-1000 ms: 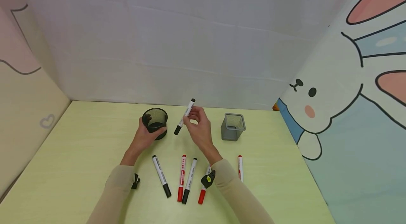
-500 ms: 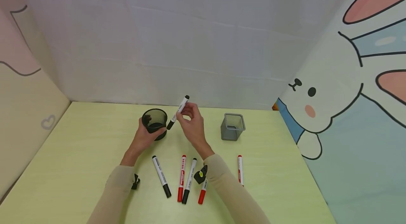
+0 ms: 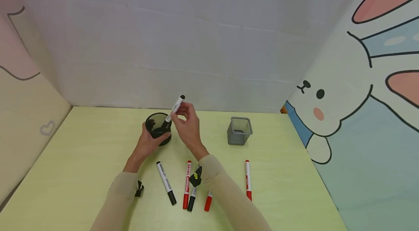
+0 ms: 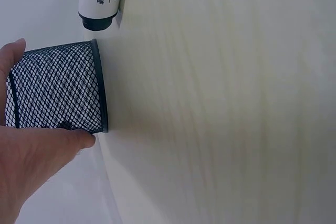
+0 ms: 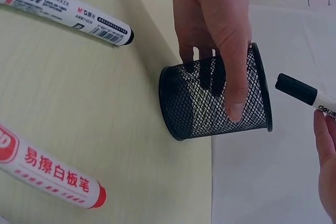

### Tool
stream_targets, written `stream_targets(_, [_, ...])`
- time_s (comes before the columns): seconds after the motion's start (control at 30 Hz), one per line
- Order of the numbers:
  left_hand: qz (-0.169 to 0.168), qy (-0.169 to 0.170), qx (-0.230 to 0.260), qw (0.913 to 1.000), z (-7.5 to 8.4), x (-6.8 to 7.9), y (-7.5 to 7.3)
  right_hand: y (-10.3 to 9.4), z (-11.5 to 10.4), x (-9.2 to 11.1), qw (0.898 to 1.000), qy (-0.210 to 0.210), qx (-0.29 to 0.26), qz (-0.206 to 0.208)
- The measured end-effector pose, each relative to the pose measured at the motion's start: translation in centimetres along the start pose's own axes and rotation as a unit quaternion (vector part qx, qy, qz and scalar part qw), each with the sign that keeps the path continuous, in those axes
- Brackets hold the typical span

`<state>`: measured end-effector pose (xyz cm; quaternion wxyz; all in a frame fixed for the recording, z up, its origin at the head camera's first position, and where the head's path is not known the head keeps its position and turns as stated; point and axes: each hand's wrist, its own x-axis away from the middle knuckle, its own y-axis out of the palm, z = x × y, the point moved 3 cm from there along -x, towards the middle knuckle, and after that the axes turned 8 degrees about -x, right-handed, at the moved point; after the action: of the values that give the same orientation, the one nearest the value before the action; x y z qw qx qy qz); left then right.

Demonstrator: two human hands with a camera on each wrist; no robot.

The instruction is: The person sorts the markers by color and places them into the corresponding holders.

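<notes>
My left hand (image 3: 148, 146) grips a round black mesh pen cup (image 5: 202, 100) that stands upright near the table's back. Its thumb lies along the near wall, and its fingers wrap the far left side. In my right hand (image 3: 189, 124), thumb and fingertips pinch a white whiteboard marker (image 3: 176, 107) with black ends. The marker tilts, its black cap pointing down over the cup's mouth in the head view. A small gap separates that cap (image 5: 296, 88) from the rim in the right wrist view.
A grey square mesh pen cup (image 3: 239, 134) stands to the right. Several markers lie nearer the front: black ones (image 3: 166, 182) and red ones (image 3: 187, 187), with another red marker (image 3: 248, 178) at right. My right forearm (image 3: 226, 187) partly covers some. A white wall (image 3: 209, 60) backs the table.
My right hand has carried the black marker leftward, from beside the round cup to over its mouth. The left hand and the cup have stayed in place.
</notes>
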<state>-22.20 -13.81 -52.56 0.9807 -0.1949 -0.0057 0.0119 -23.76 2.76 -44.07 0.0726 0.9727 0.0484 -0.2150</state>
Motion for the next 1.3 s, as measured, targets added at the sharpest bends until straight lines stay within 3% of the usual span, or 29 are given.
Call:
stream_targets(0.53, [0.003, 0.013, 0.007, 0.9999, -0.3, -0.2, -0.1, 2.0, 1.5, -0.3, 0.999, 0.028, 0.033, -0.023])
stream_targets(0.87, [-0.013, 0.055, 0.043, 0.9975, -0.3, -0.2, 0.2, 2.8, 2.5, 0.0, 0.989, 0.02, 0.11, -0.092])
stream_targets(0.97, [-0.019, 0.07, 0.052, 0.996, -0.4, -0.3, 0.3, 3.0, 2.5, 0.1, 0.98, 0.013, 0.145, -0.137])
stream_targets(1.07, [-0.02, 0.094, 0.068, 0.9931, -0.5, -0.3, 0.2, 3.3, 2.6, 0.3, 0.961, -0.008, 0.2, -0.191])
stream_targets(1.23, [-0.025, 0.191, 0.124, 0.9734, -0.3, -0.6, 0.3, 3.7, 2.6, 0.4, 0.925, -0.032, 0.275, -0.258])
stream_targets(1.3, [-0.024, 0.209, 0.13, 0.9688, -0.2, -0.5, 0.3, 3.9, 2.6, 0.6, 0.91, -0.044, 0.305, -0.279])
